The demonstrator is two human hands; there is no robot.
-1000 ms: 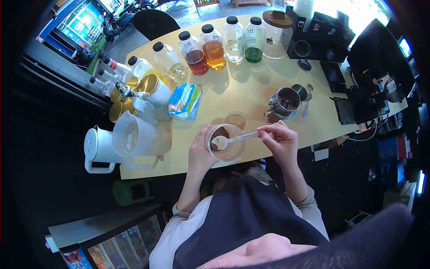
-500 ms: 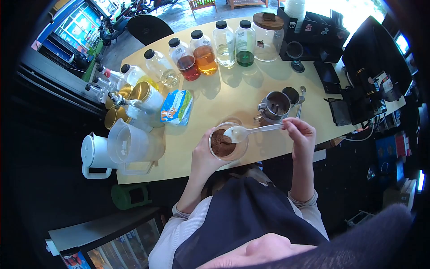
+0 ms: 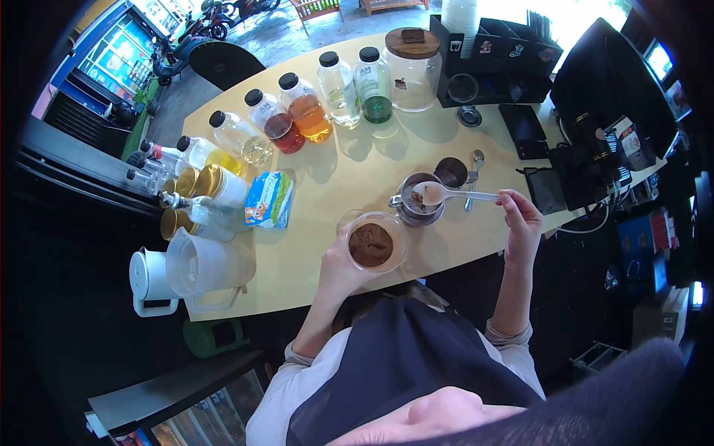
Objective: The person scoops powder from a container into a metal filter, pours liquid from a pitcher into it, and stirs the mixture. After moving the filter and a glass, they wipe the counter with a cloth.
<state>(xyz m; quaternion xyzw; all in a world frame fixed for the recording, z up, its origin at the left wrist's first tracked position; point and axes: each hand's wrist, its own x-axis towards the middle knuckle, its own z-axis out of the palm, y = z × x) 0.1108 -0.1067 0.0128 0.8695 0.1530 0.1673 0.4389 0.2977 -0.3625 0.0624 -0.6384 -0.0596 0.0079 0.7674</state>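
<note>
The right hand (image 3: 520, 219) pinches the far end of a white spoon (image 3: 462, 195) between thumb and fingertips. The spoon's bowl, which was down in the clear cup (image 3: 402, 239) a second ago, has swung away and now hangs over the metal cup (image 3: 409, 209) just beyond that grip. It looks emptied, so one scoop seems delivered. The left hand (image 3: 338, 269) is wrapped around the clear cup's side, holding it just above the table (image 3: 349, 175) with brown powder (image 3: 370, 245) heaped inside.
</note>
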